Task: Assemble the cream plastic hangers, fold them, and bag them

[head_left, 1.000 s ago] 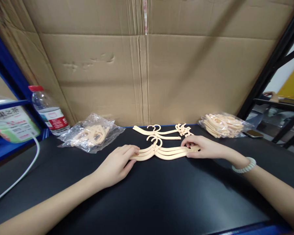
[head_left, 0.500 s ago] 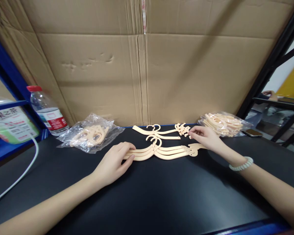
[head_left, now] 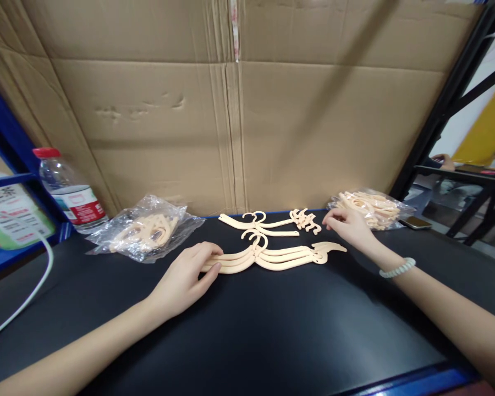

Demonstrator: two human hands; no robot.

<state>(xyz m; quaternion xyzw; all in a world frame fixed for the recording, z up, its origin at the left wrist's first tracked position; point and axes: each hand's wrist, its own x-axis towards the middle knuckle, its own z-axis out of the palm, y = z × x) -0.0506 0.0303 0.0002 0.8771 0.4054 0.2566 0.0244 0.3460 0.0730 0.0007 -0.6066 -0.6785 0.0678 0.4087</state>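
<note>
My left hand point(head_left: 188, 278) is closed around the left end of several cream folding hangers point(head_left: 284, 261), which lie side by side with their hooks toward the back. A flat, pointed cream piece point(head_left: 329, 248) sticks out at their right end. My right hand point(head_left: 346, 225) is held above the table just right of a small cluster of cream hook-shaped pieces point(head_left: 306, 220). Its fingers are loosely curled, thumb apart from the fingertips, and I see nothing between them. Behind the hangers lie more cream hanger parts point(head_left: 236, 224) with hooks.
A clear bag of cream parts point(head_left: 144, 231) lies at left, another bag point(head_left: 367, 208) at right beside a phone point(head_left: 415, 222). A red-capped bottle point(head_left: 76, 195) and a white cable point(head_left: 45, 275) are at far left. Cardboard point(head_left: 169, 132) stands behind the black table point(head_left: 272, 330).
My right hand has drawn a little away from the small hook pieces, and one at their right edge now lies free of the fingers. My left hand stays on the hangers. The view has shifted slightly.
</note>
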